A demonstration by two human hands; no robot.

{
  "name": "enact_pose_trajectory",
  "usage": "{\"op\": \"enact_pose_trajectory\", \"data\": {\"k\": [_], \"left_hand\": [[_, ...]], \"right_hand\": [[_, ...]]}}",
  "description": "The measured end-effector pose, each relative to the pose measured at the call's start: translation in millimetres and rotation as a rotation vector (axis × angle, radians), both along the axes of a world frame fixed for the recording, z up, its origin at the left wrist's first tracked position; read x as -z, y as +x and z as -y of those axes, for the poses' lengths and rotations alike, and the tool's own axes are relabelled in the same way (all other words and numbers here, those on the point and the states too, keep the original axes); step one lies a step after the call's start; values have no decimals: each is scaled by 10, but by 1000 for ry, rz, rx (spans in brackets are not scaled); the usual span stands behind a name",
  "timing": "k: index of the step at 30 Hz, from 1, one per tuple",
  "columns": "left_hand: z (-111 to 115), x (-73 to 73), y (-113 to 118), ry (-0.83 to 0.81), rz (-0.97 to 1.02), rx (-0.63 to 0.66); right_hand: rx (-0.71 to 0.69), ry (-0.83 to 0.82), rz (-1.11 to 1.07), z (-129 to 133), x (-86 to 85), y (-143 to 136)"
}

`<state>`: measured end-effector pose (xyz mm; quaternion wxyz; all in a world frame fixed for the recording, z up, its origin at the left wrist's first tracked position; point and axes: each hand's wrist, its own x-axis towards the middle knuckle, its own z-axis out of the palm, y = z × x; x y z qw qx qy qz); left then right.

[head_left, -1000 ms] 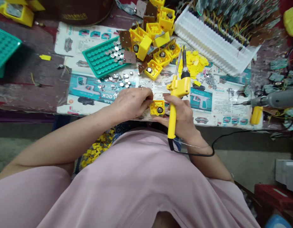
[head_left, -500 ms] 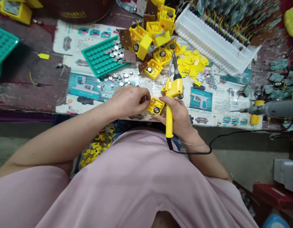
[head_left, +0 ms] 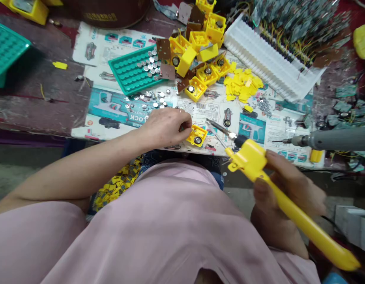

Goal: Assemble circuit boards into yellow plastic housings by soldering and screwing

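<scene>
Right hand (head_left: 284,193): clamped around yellow soldering iron (head_left: 253,159).
Left hand (head_left: 169,125): fingertips nearly together, at yellow housing (head_left: 197,135).

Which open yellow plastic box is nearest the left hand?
The lone box right at the left hand, near the workbench's front edge; the other boxes lie farther back.

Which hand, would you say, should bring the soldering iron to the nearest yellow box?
Probably the right hand: it holds the soldering iron, tip near the box; the left hand is at its edge.
</scene>
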<state>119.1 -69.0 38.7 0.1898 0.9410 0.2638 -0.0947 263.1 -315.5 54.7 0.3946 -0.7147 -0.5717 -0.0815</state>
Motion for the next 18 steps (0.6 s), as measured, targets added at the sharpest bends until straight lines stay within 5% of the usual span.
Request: {"op": "enact_pose_trajectory", "data": {"k": [7,18], "left_hand": [[-1,3,21,2,-14,6],[5,22,39,-13,-3,4]], "right_hand": [[-122,-28,109,-206,-60,-262],[-155,-109,255,-246,-89,-311]]}}
